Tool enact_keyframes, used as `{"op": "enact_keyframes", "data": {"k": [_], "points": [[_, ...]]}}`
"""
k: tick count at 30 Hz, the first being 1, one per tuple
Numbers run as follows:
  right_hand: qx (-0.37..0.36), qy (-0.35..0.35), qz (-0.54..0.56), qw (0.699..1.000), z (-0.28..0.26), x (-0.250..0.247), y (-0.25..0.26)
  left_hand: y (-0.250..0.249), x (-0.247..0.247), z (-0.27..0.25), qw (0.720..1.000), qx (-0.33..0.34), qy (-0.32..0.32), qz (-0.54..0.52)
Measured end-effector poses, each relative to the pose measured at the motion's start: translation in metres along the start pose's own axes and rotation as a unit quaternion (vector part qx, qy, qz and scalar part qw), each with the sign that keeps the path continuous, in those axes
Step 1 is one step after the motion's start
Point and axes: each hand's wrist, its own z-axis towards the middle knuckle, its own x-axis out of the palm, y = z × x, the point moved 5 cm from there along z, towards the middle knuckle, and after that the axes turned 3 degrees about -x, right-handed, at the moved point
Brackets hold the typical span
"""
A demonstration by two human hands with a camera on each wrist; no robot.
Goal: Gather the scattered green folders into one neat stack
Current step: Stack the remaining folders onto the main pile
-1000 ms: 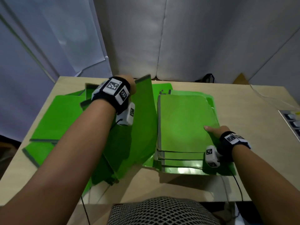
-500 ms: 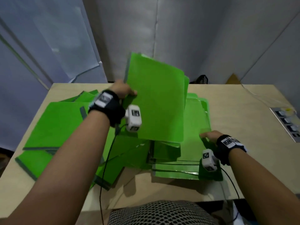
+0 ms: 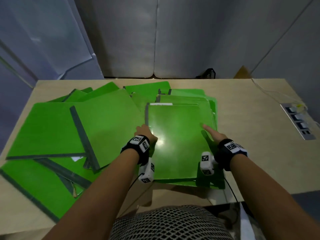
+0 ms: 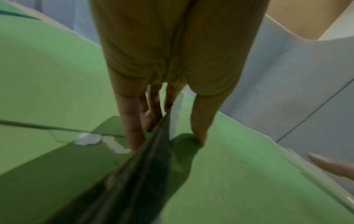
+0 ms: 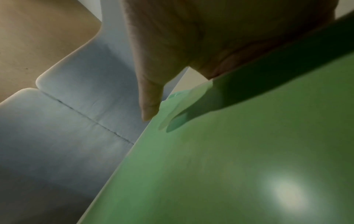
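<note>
Now left hand [image 3: 145, 134] pinching top folder [image 3: 178, 141]; right hand [image 3: 214, 135] seemingly flat, grip wide.

Left hand [image 4: 172, 63] on folder edge [image 4: 153, 151]

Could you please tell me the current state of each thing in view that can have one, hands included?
Top folder: closed, lying flat on the stack.
Stack: uneven, lower folders jutting out at the near and far edges.
Loose folders: scattered and overlapping, left of the stack.
Left hand: gripping the top folder's left spine edge.
Right hand: fingers straight, resting on the top folder's right side.
</note>
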Motion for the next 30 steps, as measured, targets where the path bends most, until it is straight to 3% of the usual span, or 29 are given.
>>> {"op": "enact_keyframes", "data": {"k": [4, 7, 14, 17, 19, 21, 23, 30], "points": [[-0.026, -0.063, 0.007, 0.998, 0.002, -0.002, -0.001, -0.015, 0.012, 0.002, 0.997, 0.026, 0.067, -0.008], [-0.064, -0.109, 0.011, 0.992, -0.005, -0.008, 0.011, -0.016, 0.010, 0.007, 0.991, 0.016, 0.087, -0.098], [-0.106, -0.089, 0.034, 0.990, -0.007, -0.004, 0.048, 0.011, -0.020, 0.006, 0.922, 0.018, 0.038, -0.384], [-0.099, -0.085, 0.036, 0.991, -0.007, 0.010, 0.053, 0.042, -0.045, 0.008, 0.933, -0.019, -0.044, -0.356], [-0.089, -0.088, 0.021, 0.992, -0.007, 0.020, 0.052, 0.075, -0.066, 0.011, 0.951, -0.101, -0.131, -0.261], [-0.081, -0.092, -0.006, 0.992, -0.009, 0.027, 0.049, 0.114, -0.084, 0.003, 0.937, -0.222, -0.195, -0.184], [-0.072, -0.093, -0.028, 0.993, -0.009, 0.030, 0.043, 0.144, -0.091, -0.004, 0.918, -0.299, -0.200, -0.167], [-0.071, -0.087, -0.077, 0.991, -0.009, 0.027, 0.041, 0.167, -0.093, 0.002, 0.897, -0.272, -0.175, -0.302]]}}
